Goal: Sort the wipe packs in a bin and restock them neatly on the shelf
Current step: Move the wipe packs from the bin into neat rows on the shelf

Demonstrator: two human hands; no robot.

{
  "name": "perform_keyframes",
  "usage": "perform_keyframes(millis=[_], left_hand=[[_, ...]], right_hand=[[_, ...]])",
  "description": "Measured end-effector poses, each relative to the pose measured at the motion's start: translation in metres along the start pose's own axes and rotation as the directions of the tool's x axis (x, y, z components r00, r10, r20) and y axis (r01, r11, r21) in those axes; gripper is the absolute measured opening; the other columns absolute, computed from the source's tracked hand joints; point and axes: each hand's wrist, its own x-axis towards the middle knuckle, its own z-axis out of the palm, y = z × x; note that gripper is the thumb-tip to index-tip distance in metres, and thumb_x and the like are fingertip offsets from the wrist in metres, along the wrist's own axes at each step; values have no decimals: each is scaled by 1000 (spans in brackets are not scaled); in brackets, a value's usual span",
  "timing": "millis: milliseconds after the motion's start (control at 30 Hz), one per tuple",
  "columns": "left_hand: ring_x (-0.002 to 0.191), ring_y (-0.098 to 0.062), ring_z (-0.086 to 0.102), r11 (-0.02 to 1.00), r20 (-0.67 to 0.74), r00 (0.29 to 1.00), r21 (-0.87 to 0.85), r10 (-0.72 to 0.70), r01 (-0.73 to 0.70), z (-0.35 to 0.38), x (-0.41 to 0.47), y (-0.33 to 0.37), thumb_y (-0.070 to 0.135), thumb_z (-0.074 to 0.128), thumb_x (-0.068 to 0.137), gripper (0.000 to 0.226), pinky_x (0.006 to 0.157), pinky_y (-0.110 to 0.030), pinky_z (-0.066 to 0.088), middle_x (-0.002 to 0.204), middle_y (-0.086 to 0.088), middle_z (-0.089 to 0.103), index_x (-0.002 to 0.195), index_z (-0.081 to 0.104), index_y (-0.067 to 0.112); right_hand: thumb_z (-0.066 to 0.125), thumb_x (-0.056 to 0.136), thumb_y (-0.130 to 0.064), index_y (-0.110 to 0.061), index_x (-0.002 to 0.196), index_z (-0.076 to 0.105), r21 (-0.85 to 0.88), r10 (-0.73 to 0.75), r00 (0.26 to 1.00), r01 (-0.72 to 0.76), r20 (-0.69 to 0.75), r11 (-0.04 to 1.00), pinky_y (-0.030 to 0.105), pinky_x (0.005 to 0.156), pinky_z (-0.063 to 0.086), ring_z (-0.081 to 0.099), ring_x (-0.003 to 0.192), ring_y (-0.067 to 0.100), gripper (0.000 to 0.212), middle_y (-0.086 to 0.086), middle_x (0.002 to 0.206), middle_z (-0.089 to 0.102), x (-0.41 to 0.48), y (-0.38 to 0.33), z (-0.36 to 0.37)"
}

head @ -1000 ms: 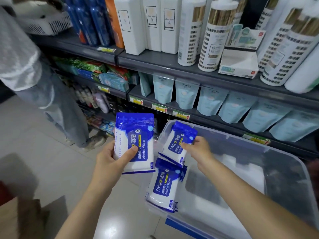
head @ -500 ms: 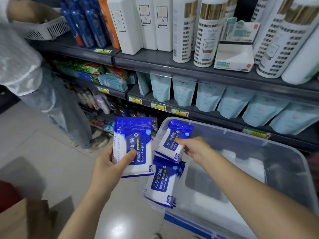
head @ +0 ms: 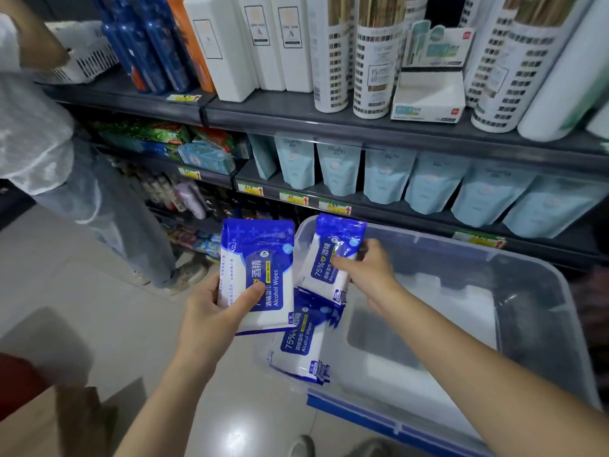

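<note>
one wipe pack (head: 260, 258) is gripped by the left hand (head: 211, 311), a second pack (head: 329, 258) is pinched by the right hand (head: 372, 275), and a third pack (head: 296, 354) is seen in the bin (head: 527, 268).

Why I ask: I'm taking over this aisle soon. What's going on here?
A person is sorting blue alcohol wipes over a clear bin. The left hand holds one wipe pack by its lower end. The right hand pinches a second pack above the bin's left corner, where more packs lean. None of these shows on the shelf of pale pouches behind. Another person stands to the left.
</note>
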Motion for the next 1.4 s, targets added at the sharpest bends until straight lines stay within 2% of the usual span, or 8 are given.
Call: perform_keyframes(millis=[233, 467, 533, 700, 900, 1133, 1267, 1400], left_hand=[[76, -14, 72, 998, 260, 964, -50, 56, -44, 39, 27, 14, 13, 72, 80, 19, 62, -23, 56, 88, 1, 76, 99, 67, 10], [72, -12, 71, 991, 626, 771, -27, 116, -128, 90, -2, 20, 17, 75, 78, 16, 56, -20, 54, 83, 2, 75, 92, 68, 16], [68, -5, 69, 986, 714, 687, -23, 133, -167, 109, -27, 21, 18, 75, 78, 16, 54, -15, 50, 84, 5, 74, 93, 68, 18], [58, 3, 64, 965, 884, 439, -49, 163, -259, 148, -118, 31, 14, 74, 79, 13, 53, -14, 48, 83, 5, 71, 88, 66, 18], [70, -11, 71, 940, 982, 98, -122, 160, -320, 179, -263, 37, 16, 76, 77, 14, 60, -26, 55, 76, 8, 74, 88, 67, 19], [70, -7, 70, 902, 955, -248, -244, 161, -356, 173, -490, 16, 17, 75, 78, 14, 58, -22, 53, 75, 13, 73, 86, 66, 25], [53, -2, 64, 920, 913, -386, -258, 132, -294, 144, -621, -5, 14, 73, 79, 15, 43, -20, 47, 83, 1, 73, 89, 63, 19], [70, -5, 70, 924, 853, -514, -267, 94, -274, 117, -718, -26, 19, 76, 76, 23, 53, -18, 53, 88, 5, 74, 94, 64, 25]], right_hand=[[73, 72, 0, -9, 108, 56, 168, -38, 942, 100, -334, 981, 37, 75, 56, 67, 89, 21, 41, 7, 103, 68, -61, -3, -73], [67, 78, 5, -6, 96, 63, 290, 43, 741, 208, -670, 934, 29, 63, 54, 64, 73, 20, 22, 14, 89, 69, -191, 26, -123], [67, 78, 6, -5, 98, 61, 311, 83, 645, 249, -760, 917, 21, 52, 51, 64, 64, 13, 24, 11, 88, 69, -238, 39, -133], [70, 78, 1, -7, 111, 57, 323, 178, 410, 316, -894, 892, 51, 72, 54, 66, 65, 18, 36, 2, 89, 70, -351, 75, -153], [67, 81, -1, -8, 108, 57, 306, 259, 163, 460, -952, 833, 23, 38, 39, 61, 48, 10, 29, 11, 91, 69, -508, 123, -167], [68, 78, 3, -6, 100, 61, 158, 325, -198, 577, -925, 802, 32, 66, 54, 67, 79, 20, 25, 10, 96, 70, -706, 205, -180], [67, 79, 1, -6, 98, 59, 117, 342, -292, 585, -893, 803, 32, 64, 53, 66, 76, 21, 22, 15, 94, 67, -817, 251, -180], [68, 78, 2, -8, 99, 59, 87, 378, -387, 594, -841, 800, 40, 77, 56, 68, 88, 27, 25, 13, 100, 70, -901, 285, -175]])
